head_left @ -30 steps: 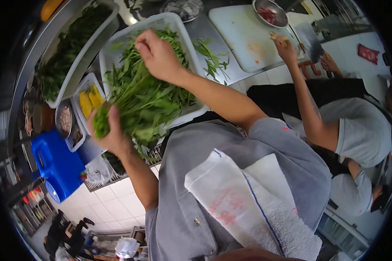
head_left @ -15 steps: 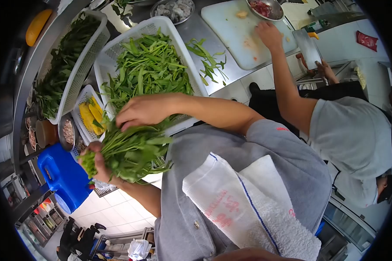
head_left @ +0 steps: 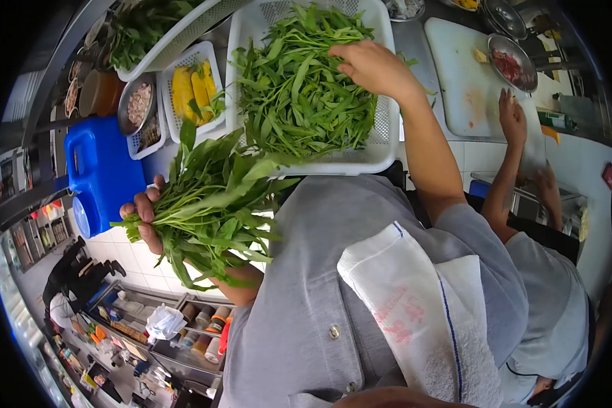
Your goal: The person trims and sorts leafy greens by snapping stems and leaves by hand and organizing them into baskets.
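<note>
My left hand (head_left: 145,214) is closed around the stem ends of a bunch of water spinach (head_left: 217,204), its long leaves fanning out to the right. Over the large white perforated basket (head_left: 385,129), my right hand (head_left: 368,66) reaches into a loose heap of water spinach (head_left: 306,95). The right fingers are bent together at the top of the heap and pinch stems there; their tips are partly buried among the leaves.
Left of the basket are a small basket (head_left: 168,112) of yellow vegetables (head_left: 192,92), a bowl of chopped pieces (head_left: 140,105) and a blue jug (head_left: 105,170). A co-worker's hand (head_left: 512,119) is beside a white cutting board (head_left: 455,81) and a bowl of red meat (head_left: 510,64).
My right hand has left the bunch and moved up and right to the heap in the basket. My left hand keeps the bunch. The view has shifted, and the co-worker's hands have moved.
</note>
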A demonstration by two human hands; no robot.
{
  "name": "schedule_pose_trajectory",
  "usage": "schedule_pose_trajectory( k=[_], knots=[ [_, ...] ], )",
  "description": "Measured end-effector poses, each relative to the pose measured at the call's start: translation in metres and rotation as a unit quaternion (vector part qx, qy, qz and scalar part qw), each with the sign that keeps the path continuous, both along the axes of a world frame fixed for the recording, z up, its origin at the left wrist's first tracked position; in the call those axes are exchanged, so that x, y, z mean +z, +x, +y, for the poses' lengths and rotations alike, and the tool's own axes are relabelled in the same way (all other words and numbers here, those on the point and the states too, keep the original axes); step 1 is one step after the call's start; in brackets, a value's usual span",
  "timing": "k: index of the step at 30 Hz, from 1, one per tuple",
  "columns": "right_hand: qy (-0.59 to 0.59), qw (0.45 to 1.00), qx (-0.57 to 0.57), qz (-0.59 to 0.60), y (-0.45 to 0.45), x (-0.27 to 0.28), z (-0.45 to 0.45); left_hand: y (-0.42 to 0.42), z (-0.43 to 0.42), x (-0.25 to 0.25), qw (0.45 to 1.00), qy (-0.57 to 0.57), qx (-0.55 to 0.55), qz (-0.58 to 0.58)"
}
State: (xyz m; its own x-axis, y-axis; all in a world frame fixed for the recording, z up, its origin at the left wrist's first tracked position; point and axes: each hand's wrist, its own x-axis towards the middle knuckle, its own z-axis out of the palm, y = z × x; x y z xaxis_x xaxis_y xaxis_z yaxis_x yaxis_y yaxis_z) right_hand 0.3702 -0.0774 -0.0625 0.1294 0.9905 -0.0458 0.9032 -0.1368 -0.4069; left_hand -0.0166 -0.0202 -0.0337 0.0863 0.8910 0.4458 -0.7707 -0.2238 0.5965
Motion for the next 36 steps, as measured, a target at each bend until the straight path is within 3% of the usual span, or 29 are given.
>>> schedule_pose_trajectory(
  k=[3, 6, 8, 10, 12, 14, 21, 24, 26, 27, 29, 32, 34, 36],
  knots=[
    [0.041, 0.992, 0.114, 0.029, -0.019, -0.018, 0.026, -0.017, 0.007, -0.005, 0.996, 0.036, -0.084, 0.004],
    [-0.018, 0.994, 0.086, 0.071, -0.053, -0.043, 0.052, -0.012, 0.011, -0.008, 0.991, 0.063, -0.119, 0.001],
    [-0.033, 0.987, 0.127, 0.088, -0.057, -0.051, 0.069, -0.011, 0.011, -0.010, 0.993, 0.047, -0.111, -0.005],
    [-0.088, 0.988, 0.108, 0.062, -0.051, -0.048, 0.078, -0.011, 0.016, -0.013, 0.990, 0.069, -0.126, -0.009],
    [-0.054, 0.996, 0.035, 0.057, -0.050, -0.015, 0.067, -0.012, 0.021, -0.014, 0.988, 0.091, -0.124, -0.004],
    [0.169, 0.984, -0.007, 0.059, -0.038, -0.026, 0.054, -0.011, 0.022, -0.014, 0.986, 0.107, -0.131, -0.006],
    [0.161, 0.978, -0.127, 0.049, -0.015, 0.034, 0.001, -0.002, 0.026, -0.014, 0.975, 0.150, -0.165, 0.022],
    [0.236, 0.959, -0.155, 0.031, -0.018, 0.045, -0.014, 0.016, 0.020, -0.009, 0.977, 0.133, -0.160, 0.036],
    [0.296, 0.922, -0.055, 0.242, -0.032, 0.038, -0.016, 0.039, 0.002, 0.002, 0.989, -0.007, -0.060, 0.131],
    [0.300, 0.923, -0.058, 0.235, -0.039, 0.038, -0.017, 0.046, -0.001, 0.010, 0.976, -0.053, -0.013, 0.212],
    [0.178, 0.872, -0.038, 0.455, -0.056, 0.039, -0.016, 0.072, -0.008, 0.025, 0.956, -0.123, 0.007, 0.266],
    [0.101, 0.887, -0.025, 0.450, -0.074, 0.042, -0.018, 0.099, -0.012, 0.034, 0.941, -0.145, -0.011, 0.305],
    [0.137, 0.899, -0.021, 0.416, -0.090, 0.042, -0.020, 0.112, -0.014, 0.033, 0.933, -0.154, -0.030, 0.323],
    [0.269, 0.927, 0.062, 0.252, -0.103, 0.042, -0.020, 0.120, -0.015, 0.028, 0.938, -0.160, -0.014, 0.308]
  ],
)
